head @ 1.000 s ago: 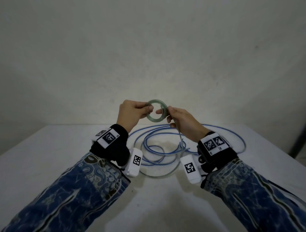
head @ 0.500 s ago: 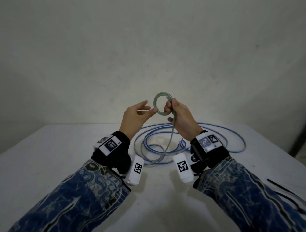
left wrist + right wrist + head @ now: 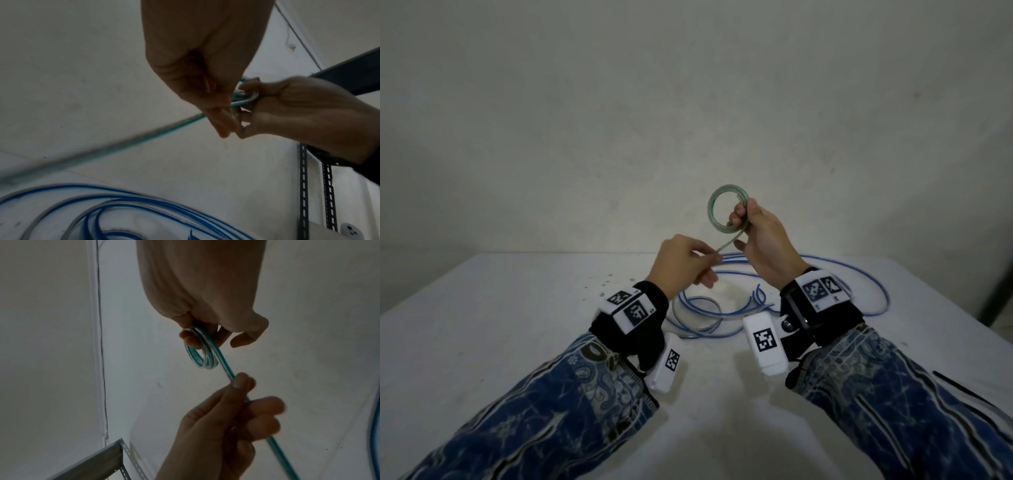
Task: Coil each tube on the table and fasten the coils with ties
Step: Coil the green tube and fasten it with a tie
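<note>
Centre frame, the clear tube with a green stripe (image 3: 726,212) forms a coil. Below it, clear tubes with blue stripes (image 3: 859,291) lie on the white desk (image 3: 500,325). Lower corners: blue paisley-patterned sleeves (image 3: 534,411), black wristbands (image 3: 640,325) carrying black-and-white square markers (image 3: 636,311).

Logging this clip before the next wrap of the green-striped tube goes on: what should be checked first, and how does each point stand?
1. Small coil of clear green-striped tube held off the white table by the right hand: ok.
2. Left hand pinches the free run of tube: ok.
3. Run between the hands unkinked: ok.
4. Loose blue-striped tube clear of the green run: cannot tell.
5. Black tie at the table's right edge, unused: ok.
</note>
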